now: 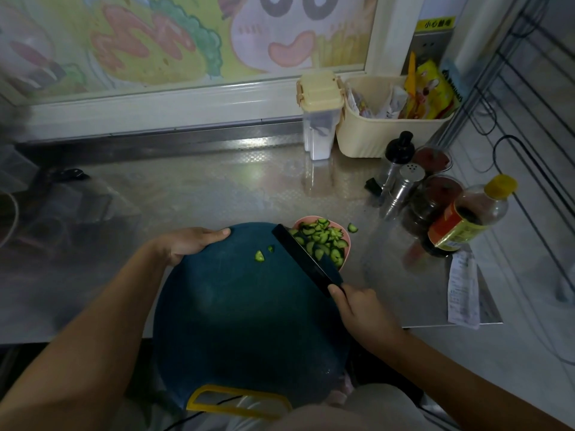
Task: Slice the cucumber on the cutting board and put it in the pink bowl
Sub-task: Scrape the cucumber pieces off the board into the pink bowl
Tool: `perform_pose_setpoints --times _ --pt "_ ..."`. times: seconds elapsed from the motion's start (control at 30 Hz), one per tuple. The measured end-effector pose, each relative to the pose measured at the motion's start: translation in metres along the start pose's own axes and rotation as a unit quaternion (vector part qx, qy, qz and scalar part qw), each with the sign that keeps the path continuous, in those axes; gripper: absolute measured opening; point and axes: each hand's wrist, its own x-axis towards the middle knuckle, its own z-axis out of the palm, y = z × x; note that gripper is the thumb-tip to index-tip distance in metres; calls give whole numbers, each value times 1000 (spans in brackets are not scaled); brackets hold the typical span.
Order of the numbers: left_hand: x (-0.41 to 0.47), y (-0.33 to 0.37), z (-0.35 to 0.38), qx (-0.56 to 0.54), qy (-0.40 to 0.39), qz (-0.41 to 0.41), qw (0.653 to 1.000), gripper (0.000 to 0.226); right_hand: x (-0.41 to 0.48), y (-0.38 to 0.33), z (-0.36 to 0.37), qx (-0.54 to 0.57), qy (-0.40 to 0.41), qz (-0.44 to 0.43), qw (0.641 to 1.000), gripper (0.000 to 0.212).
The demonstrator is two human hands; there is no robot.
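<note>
The cucumber bits (259,256) lay just left of the knife (306,259) gripped by the right hand (361,312); the left hand (189,244) gripped the cutting board (249,306).

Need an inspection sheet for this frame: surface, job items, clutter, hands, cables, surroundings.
Surface: steel counter, reflective; one stray slice lies right of the pink bowl.
Job's things: cutting board juts past the counter's near edge, its right edge at the bowl; cucumber slices fill the bowl; two bits remain on the board; knife blade at the board's right edge.
Clutter: sauce bottle, shakers, cream basket, receipt, at right.
Hands: left hand grips the board's far rim; right hand grips the knife handle.
Cables: black cable loops by the wire rack.
Surroundings: cartoon window panel behind; wall socket.
</note>
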Motion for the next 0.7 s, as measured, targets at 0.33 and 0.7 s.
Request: perform_pose_setpoints --times 0.33,0.7 --pt "11 -4 -4 15 -24 -1 1000 104 5 12 3 -56 11 49 997 44" --pt "8 1 -17 5 17 -3 1000 66 13 23 -21 -34 54 47 997 45"
